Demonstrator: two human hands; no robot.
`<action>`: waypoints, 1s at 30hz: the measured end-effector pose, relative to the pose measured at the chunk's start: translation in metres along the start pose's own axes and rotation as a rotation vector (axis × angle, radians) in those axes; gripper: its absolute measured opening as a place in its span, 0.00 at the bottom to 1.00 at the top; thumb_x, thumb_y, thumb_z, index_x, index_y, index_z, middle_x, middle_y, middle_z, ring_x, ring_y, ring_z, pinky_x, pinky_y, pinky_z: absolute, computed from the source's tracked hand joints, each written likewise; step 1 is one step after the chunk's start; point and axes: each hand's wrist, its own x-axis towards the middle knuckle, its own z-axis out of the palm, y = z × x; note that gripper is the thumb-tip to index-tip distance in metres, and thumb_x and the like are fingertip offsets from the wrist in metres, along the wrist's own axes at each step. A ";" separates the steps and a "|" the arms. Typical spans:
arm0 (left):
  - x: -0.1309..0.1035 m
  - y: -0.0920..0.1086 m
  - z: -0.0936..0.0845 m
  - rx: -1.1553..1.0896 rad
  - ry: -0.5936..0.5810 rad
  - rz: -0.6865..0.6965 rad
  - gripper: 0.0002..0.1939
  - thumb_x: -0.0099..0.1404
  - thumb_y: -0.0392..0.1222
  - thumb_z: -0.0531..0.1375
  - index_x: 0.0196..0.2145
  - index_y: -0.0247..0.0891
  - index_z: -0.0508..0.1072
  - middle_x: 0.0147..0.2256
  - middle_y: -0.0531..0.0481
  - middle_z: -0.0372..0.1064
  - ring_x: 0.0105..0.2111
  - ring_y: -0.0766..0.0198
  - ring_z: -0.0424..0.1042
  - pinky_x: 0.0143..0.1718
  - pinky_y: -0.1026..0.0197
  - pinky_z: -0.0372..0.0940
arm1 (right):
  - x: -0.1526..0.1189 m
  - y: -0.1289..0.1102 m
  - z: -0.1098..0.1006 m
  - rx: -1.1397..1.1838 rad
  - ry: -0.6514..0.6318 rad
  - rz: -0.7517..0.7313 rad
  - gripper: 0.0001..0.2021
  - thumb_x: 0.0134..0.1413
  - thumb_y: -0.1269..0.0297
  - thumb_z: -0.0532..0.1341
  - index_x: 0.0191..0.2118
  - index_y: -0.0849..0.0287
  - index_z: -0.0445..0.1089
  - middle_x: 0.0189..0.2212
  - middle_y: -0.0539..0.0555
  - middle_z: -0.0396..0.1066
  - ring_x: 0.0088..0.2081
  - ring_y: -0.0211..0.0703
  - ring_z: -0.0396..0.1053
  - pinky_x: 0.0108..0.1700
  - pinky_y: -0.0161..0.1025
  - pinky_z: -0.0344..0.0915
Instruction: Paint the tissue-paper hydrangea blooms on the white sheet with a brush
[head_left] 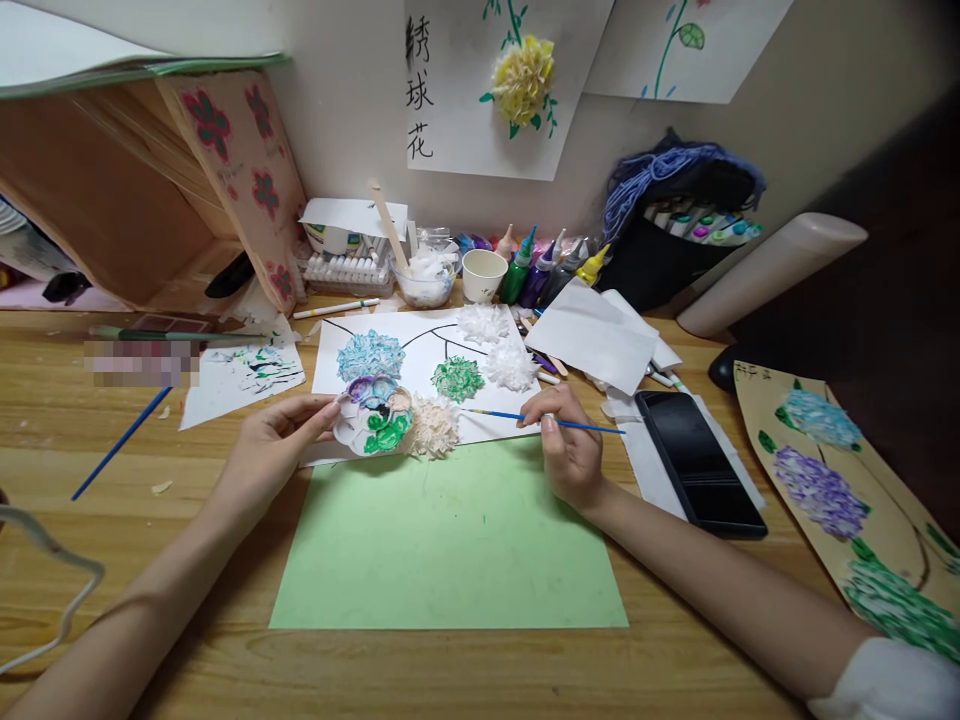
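My left hand (289,435) pinches the edge of a small round paint palette (390,432) with purple, blue, peach, black and green paint in its wells. In my right hand (566,440) is a thin blue paintbrush (592,427), its tip pointing left by a peach paper flower (435,430). Both are over a white sheet (420,335) with drawn black branches. On that sheet sit a blue flower (370,356), a green flower (458,379) and two white flowers (512,366). The palette overlaps the peach flower's left side in view.
A green sheet (450,550) lies in front. Paint bottles (519,272), a paper cup (484,275) and a bowl of white scraps (427,280) line the back. A phone (701,460) rests at right; another brush (120,445) lies left, by a paint-smeared paper (244,385).
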 end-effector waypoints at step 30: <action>-0.003 0.002 0.002 0.017 -0.018 0.008 0.19 0.47 0.55 0.69 0.33 0.40 0.79 0.34 0.49 0.78 0.31 0.61 0.76 0.33 0.64 0.72 | 0.001 -0.003 0.001 0.047 0.100 0.000 0.11 0.61 0.68 0.48 0.30 0.55 0.64 0.26 0.51 0.66 0.31 0.44 0.64 0.37 0.45 0.60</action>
